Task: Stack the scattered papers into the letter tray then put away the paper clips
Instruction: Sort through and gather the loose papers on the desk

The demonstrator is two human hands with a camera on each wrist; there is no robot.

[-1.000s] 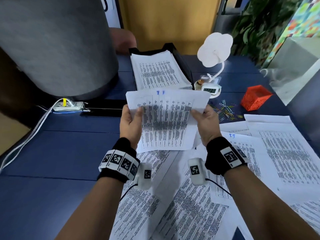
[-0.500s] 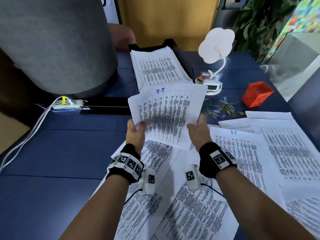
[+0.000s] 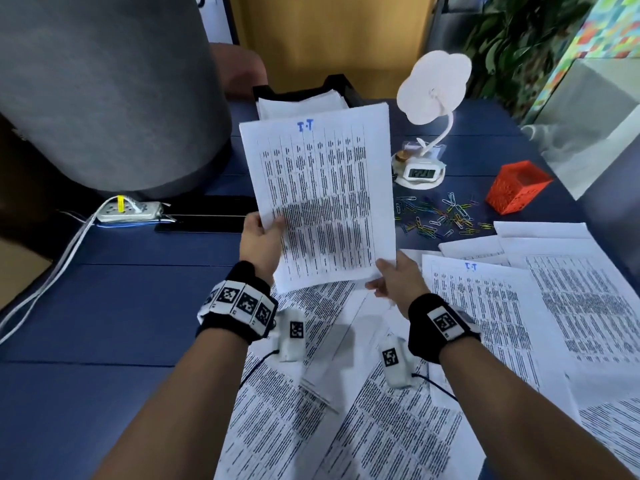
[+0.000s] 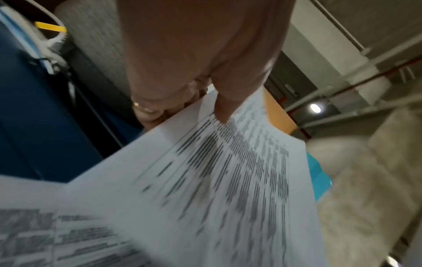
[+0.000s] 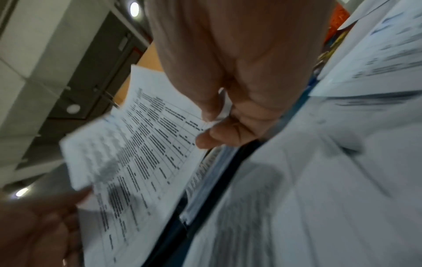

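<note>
I hold a thin stack of printed sheets [image 3: 322, 199] upright in portrait above the blue desk [image 3: 104, 306]. My left hand [image 3: 263, 237] grips its left edge, thumb on the front [image 4: 222, 108]. My right hand [image 3: 391, 275] pinches the bottom right corner [image 5: 205, 124]. Behind the held sheets stands the black letter tray [image 3: 332, 84] with a pile of papers [image 3: 301, 102] in it. Several more printed sheets [image 3: 485, 306] lie scattered over the desk below and to the right. Coloured paper clips [image 3: 436, 216] are strewn beside an orange mesh cup [image 3: 516, 187].
A white cloud-shaped lamp [image 3: 433, 88] with a small clock base [image 3: 419, 173] stands right of the tray. A large grey cylinder [image 3: 104, 91] fills the back left, with a power strip [image 3: 128, 211] and white cables [image 3: 52, 271] beside it.
The held sheets have turned from landscape to portrait and moved up toward the tray. My right hand slid from the side edge down to the bottom right corner.
</note>
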